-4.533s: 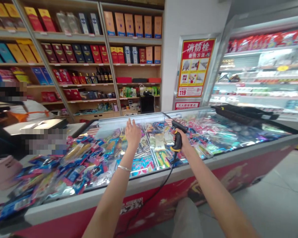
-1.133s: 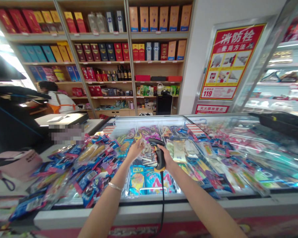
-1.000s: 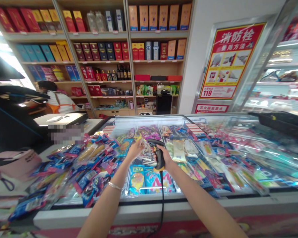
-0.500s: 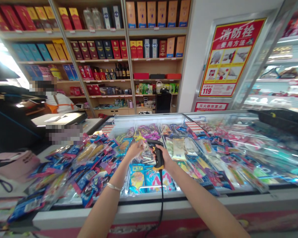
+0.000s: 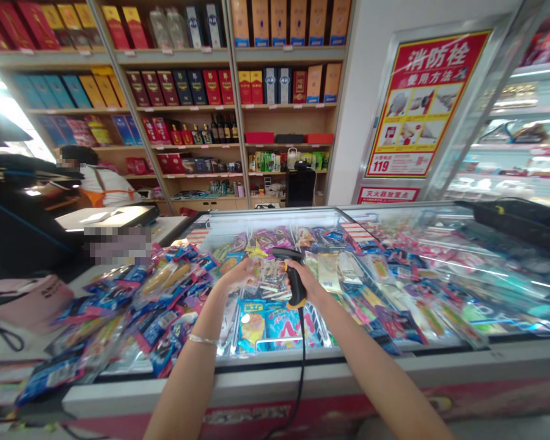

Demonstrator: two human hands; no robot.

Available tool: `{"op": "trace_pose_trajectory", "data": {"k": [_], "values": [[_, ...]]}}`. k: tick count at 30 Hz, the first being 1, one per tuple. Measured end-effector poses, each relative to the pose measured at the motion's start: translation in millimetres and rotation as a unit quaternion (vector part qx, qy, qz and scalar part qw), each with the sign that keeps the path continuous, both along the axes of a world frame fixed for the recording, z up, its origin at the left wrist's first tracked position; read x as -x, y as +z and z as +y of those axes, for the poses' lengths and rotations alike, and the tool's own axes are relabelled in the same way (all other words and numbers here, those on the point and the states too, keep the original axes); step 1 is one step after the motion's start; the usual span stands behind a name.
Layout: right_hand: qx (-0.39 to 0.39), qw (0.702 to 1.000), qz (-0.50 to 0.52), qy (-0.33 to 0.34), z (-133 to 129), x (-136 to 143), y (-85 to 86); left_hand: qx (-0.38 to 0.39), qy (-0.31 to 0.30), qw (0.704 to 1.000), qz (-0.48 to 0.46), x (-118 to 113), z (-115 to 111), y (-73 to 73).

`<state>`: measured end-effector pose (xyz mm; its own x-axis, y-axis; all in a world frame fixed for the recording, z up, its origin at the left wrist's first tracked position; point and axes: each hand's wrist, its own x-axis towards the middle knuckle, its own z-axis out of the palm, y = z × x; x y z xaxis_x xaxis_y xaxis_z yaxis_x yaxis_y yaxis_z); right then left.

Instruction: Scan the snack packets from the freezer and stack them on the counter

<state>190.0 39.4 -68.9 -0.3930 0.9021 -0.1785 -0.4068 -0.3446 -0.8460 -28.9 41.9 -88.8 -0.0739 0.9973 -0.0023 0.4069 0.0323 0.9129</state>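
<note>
Barcode scanner [image 5: 296, 288], handheld, black with yellow trim: inside the right grip [image 5: 308, 280], fingers wrapped round the handle, head towards the left grip [image 5: 234, 275]; cord [image 5: 302, 348] hanging below. Right arm: outstretched, slanting inward. Left grip: fingers bent, near the scanner's head; whether pinching anything, I cannot tell. Left arm: outstretched, silver bracelet [image 5: 203, 340] at wrist. Beneath both: chest freezer [image 5: 114, 397], wrapped packets [image 5: 252, 324] within.
</note>
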Motion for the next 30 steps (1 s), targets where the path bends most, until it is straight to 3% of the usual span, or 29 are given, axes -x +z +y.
{"op": "trace_pose_trajectory", "data": {"k": [5, 10, 13, 17, 22, 30], "values": [[-0.128, 0.99, -0.062, 0.014, 6.0, -16.5, 6.1, 0.012, 0.048, 0.995, -0.089, 21.1, -5.3, 23.6], [-0.298, 0.931, -0.177, 0.115, 0.7, -31.5, 18.8, -0.108, 0.233, 0.957, -0.133, 31.9, -6.6, 32.1], [-0.344, 0.898, -0.229, 0.152, -4.9, -32.6, 23.0, -0.125, 0.294, 0.933, -0.165, 31.5, -3.6, 30.4], [-0.357, 0.883, -0.266, 0.15, -9.6, -27.0, 20.9, -0.141, 0.254, 0.939, -0.185, 25.8, 0.7, 24.7], [-0.355, 0.879, -0.27, 0.166, -10.6, -24.4, 17.6, -0.16, 0.18, 0.962, -0.131, 19.3, 2.1, 19.0], [-0.356, 0.869, -0.286, 0.191, -6.6, -26.1, 12.6, -0.156, 0.165, 0.967, -0.112, 15.9, 0.0, 20.2]]}}
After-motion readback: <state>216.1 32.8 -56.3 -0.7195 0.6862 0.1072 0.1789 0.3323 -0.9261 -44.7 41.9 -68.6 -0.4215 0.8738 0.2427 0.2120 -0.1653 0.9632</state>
